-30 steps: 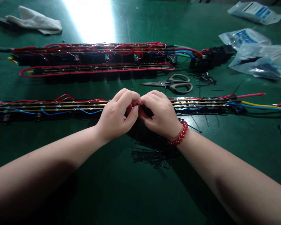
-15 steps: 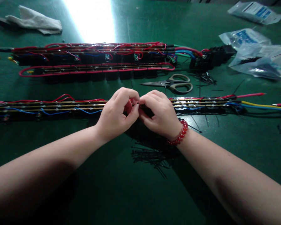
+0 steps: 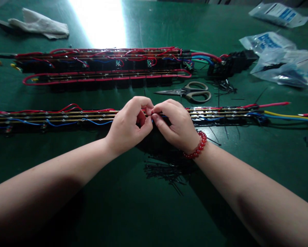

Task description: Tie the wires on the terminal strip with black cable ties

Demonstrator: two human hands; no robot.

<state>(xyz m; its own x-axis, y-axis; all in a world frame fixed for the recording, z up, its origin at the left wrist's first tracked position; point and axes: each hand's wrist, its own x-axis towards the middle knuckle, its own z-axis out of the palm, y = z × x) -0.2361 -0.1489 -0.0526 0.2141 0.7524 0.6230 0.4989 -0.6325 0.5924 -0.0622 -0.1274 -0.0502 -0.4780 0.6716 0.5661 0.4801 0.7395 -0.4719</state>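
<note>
A long black wiring assembly (image 3: 63,118) with brass-coloured rails and red and blue wires runs across the table beneath both hands. Over its middle, my left hand (image 3: 129,125) is closed, with thumb and index finger brought together. My right hand (image 3: 174,123), wearing a red bead bracelet (image 3: 200,145) at the wrist, is closed opposite it in a pinch. The fingertips of both hands meet, and whatever lies between them is hidden or too small to make out. Below the hands lies a loose pile of black cable ties (image 3: 164,169).
Scissors (image 3: 187,92) lie just beyond the hands, beside small black scraps (image 3: 226,86). Two more wired assemblies (image 3: 102,56) stretch behind. Plastic bags (image 3: 282,61) are at the back right, and a whitish glove or cloth (image 3: 40,25) at the back left.
My right thumb has risen slightly toward the left fingertips. Both hands otherwise stay over the same spot on the assembly.
</note>
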